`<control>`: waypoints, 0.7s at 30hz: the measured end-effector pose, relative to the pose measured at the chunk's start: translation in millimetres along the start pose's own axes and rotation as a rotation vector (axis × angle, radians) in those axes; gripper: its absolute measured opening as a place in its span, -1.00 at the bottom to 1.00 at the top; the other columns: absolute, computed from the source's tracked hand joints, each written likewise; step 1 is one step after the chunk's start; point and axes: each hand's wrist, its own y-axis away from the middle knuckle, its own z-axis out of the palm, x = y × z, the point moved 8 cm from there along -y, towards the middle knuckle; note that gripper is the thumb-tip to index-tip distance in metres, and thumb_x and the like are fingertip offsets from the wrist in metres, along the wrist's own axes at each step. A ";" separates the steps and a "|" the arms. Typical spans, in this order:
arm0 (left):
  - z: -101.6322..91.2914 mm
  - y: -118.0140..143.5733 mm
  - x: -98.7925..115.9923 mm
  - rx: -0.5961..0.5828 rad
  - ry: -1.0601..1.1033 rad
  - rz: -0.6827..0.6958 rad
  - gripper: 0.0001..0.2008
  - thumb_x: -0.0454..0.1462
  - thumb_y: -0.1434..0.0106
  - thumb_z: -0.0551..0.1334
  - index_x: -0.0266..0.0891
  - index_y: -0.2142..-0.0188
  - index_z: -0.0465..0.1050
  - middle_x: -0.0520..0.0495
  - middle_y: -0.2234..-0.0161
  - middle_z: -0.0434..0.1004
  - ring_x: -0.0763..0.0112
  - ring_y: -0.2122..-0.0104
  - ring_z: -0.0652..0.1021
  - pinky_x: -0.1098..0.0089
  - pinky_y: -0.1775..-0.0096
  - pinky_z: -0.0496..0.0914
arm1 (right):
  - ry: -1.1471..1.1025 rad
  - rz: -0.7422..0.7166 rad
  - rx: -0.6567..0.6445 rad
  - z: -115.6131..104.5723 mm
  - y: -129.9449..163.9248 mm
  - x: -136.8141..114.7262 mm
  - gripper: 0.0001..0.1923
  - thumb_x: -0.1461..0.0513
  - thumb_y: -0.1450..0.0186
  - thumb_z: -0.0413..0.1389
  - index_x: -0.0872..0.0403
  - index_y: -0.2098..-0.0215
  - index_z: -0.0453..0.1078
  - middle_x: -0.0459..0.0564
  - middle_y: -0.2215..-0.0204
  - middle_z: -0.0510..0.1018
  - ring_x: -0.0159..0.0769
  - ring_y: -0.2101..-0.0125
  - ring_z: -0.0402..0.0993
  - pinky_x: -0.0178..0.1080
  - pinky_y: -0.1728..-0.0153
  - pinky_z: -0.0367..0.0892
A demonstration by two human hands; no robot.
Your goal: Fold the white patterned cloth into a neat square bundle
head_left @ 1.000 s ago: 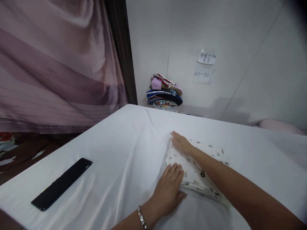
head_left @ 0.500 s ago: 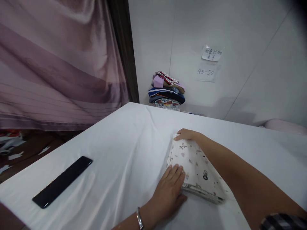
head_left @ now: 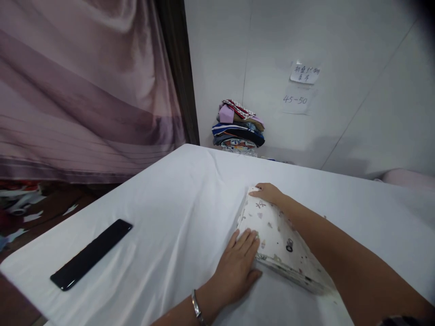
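A folded white cloth (head_left: 272, 231) printed with small brown, grey and black motifs lies on the white-covered table (head_left: 163, 231) in front of me. It is several layers thick, and the layers show along its near edge. My left hand (head_left: 239, 260), with a silver bangle at the wrist, rests with outstretched fingers on the cloth's near left corner. At the far left corner, my right hand (head_left: 267, 192) grips the cloth, the thumb on top and part of the fingers hidden. The right forearm crosses over the cloth's right side and covers part of it.
A long black glossy object (head_left: 91, 253) lies at the table's left. Behind the far edge rises a stack of folded fabrics (head_left: 239, 129) against the wall. Handwritten paper notes (head_left: 304, 74) hang there. A pinkish curtain (head_left: 84, 99) hangs at the left.
The view has shifted slightly. Both hands stay at the same corners of the folded cloth, and the cloth's near right part is more covered by the right forearm.
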 end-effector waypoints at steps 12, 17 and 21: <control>4.5 -2.9 -4.0 0.065 -0.072 0.059 -0.38 -0.16 -0.24 0.12 -0.21 -0.25 -0.04 -0.13 -0.25 0.03 0.19 -0.24 0.06 0.02 -0.21 -0.02 | 0.216 -0.134 0.113 7.9 167.4 10.7 -0.35 -0.10 -0.31 -0.20 0.07 -0.25 0.05 0.11 -0.28 -0.01 -0.12 -0.26 -0.18 0.01 -0.19 -0.20; 4.0 -6.2 -6.7 0.107 -0.117 0.085 -0.46 -0.15 -0.28 0.06 -0.22 -0.22 0.04 -0.14 -0.23 0.10 0.18 -0.22 0.13 0.02 -0.19 0.02 | 0.120 -0.028 0.059 9.4 225.3 11.6 -0.38 -0.08 -0.32 -0.20 0.01 -0.25 0.05 0.05 -0.29 -0.08 -0.12 -0.27 -0.23 0.04 -0.21 -0.23; 2.2 -8.5 -6.7 0.131 -0.147 0.099 -0.51 -0.12 -0.30 0.02 -0.22 -0.18 0.13 -0.13 -0.20 0.17 0.18 -0.20 0.17 0.02 -0.18 0.05 | 0.133 -0.062 0.026 20.2 269.8 1.1 -0.43 0.01 -0.32 -0.12 -0.04 -0.26 0.02 0.01 -0.28 -0.04 -0.14 -0.27 -0.19 0.04 -0.22 -0.25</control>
